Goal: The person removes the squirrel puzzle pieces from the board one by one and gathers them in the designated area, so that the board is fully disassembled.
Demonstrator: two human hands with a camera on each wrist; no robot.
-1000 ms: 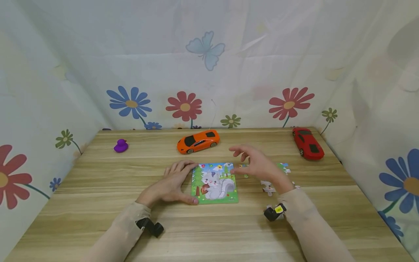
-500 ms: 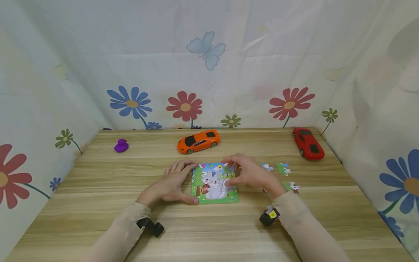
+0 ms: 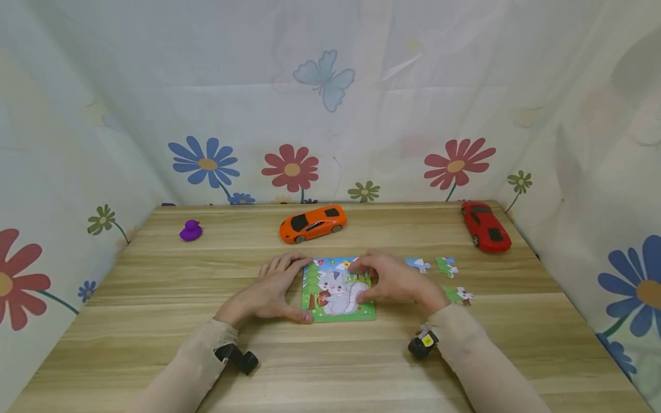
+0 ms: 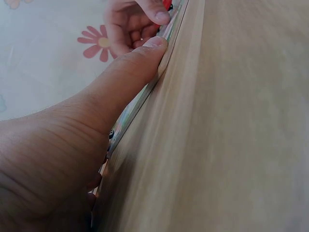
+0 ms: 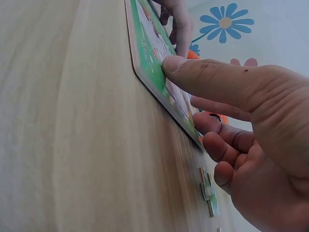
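Note:
A squirrel jigsaw puzzle [image 3: 338,301] lies flat on the wooden table in the head view, with a green border and a grey squirrel. My left hand [image 3: 271,289] spans its left side, the thumb against the near left corner and the fingers by the far left corner. Over the puzzle's right part, my right hand [image 3: 395,278] touches the picture, thumb on the squirrel's tail and fingers bent farther back. In the right wrist view the thumb [image 5: 207,77] presses on the puzzle's surface, apart from the bent fingers. No loose piece shows between them.
Several loose puzzle pieces lie right of the board, among them a blue piece [image 3: 418,264] and two green ones [image 3: 446,267]. An orange toy car [image 3: 313,223] stands behind the puzzle, a red toy car [image 3: 485,226] at the far right, a purple duck [image 3: 191,229] at the far left.
My right hand has moved left and toward me from beside the puzzle's far right corner onto its right part, and its fingers have drawn closer together. The left hand has stayed in place.

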